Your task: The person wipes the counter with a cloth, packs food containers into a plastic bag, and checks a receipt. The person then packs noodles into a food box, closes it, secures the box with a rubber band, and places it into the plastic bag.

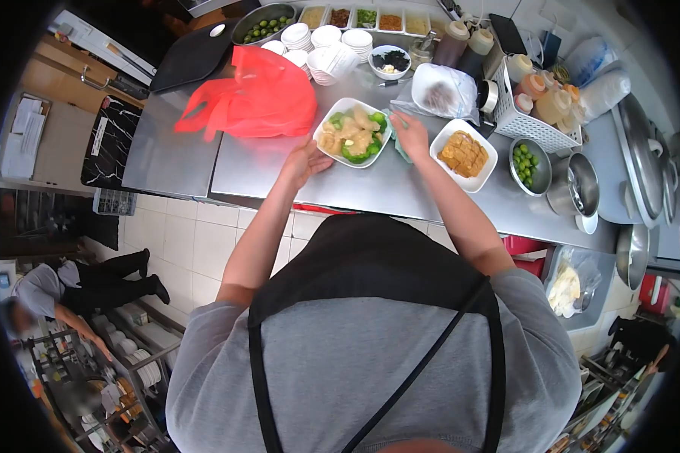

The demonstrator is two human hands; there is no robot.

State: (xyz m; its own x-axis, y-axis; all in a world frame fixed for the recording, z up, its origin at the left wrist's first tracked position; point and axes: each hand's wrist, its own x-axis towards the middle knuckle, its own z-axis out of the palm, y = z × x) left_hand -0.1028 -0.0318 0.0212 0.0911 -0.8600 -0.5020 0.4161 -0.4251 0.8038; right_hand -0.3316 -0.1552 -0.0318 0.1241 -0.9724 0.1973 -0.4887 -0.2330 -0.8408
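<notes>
Two hands by a white bowl (345,103) of food (355,136)
Left hand (307,162) is loosely spread against the bowl; right hand (410,137) pinches a green cloth (397,147) beside it

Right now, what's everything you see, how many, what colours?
Vegetable bowl: one, white, front middle
Brown-food bowl: one, white, to its right
Cloth: one, pale green, between those bowls
Plastic bag: one, red, left
Small dishes: many, white, stacked behind
Topping tubs: five, white, back row
Dark-topping bowl: one, white, back middle
Clear bag: one, whitish, back middle
Green-fruit bowls: two, silver, back left and right
Metal pot: one, silver, right
Basket: one, white, back right
Bottles: several, mixed colours, in and near basket
Counter: one, silver, underneath
Other person: one, black trousers, lower left
Edges: too small to count
Apron: one, black, bottom middle
Left hand: one, touching vegetable bowl
Right hand: one, by cloth
</notes>
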